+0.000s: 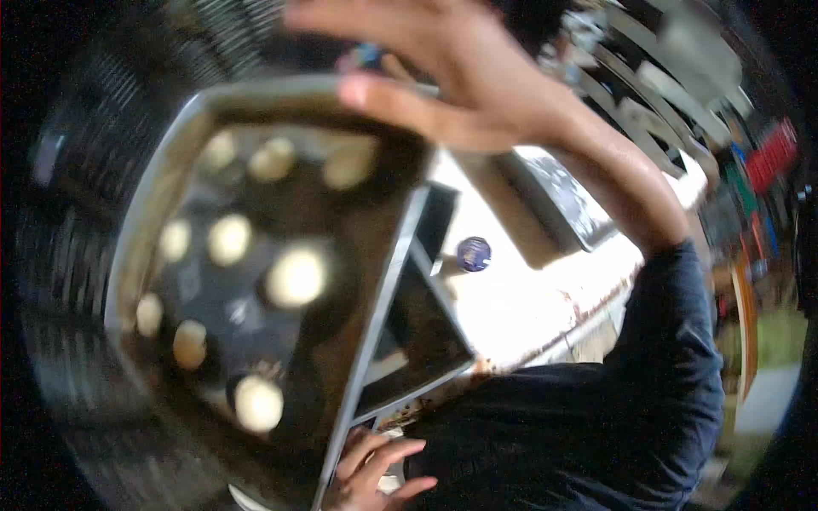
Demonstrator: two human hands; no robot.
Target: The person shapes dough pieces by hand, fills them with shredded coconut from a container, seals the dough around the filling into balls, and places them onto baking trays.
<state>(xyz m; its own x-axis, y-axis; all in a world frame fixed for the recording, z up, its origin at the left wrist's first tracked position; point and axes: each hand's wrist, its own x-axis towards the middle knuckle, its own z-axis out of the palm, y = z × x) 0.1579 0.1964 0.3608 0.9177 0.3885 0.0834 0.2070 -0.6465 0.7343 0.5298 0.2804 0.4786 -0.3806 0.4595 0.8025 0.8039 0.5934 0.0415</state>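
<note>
A dark baking tray (375, 298) with a pale metal rim fills the left, close to the camera and tilted. Several pale round dough pieces (298, 277) lie spread over it, some blurred. My right hand (452, 72) reaches in from the right across the tray's far corner, thumb and fingers apart, with nothing visible between them. Low down beside the tray's right rim is my left hand (375, 473). Its fingers are apart and slightly bent, and part of it is hidden by the tray. Whether it touches the tray, I cannot tell.
Another dark tray (426, 345) lies under the right rim on a bright white surface (511, 298). A round purple lid or tin (475, 254) stands there, near a long metal pan (567, 200). Crowded shelving with a red object (773, 155) lines the right side.
</note>
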